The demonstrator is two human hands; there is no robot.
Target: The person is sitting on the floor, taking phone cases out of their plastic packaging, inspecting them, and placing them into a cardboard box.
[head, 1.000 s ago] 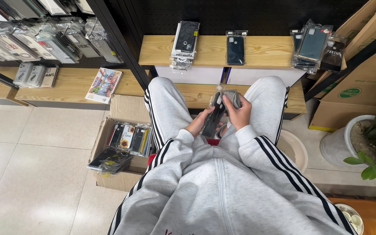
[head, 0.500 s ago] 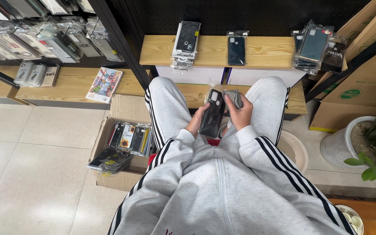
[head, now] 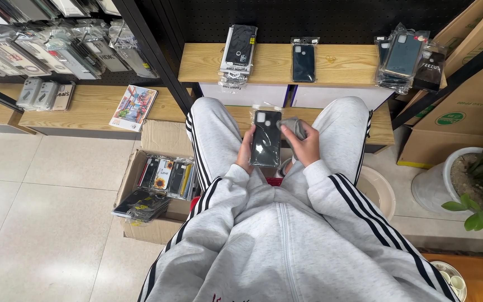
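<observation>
Black phone case (head: 265,138) — left hand's (head: 245,150) fingers grip its edge.

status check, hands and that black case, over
Left hand holds black phone case in clear wrap, upright over the lap. Right hand grips grey cloth, beside the case's edge. Nothing in the way.

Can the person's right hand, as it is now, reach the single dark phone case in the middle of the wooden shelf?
Probably not freely: the right hand holds a grey cloth, though nothing blocks the dark phone case.
</observation>
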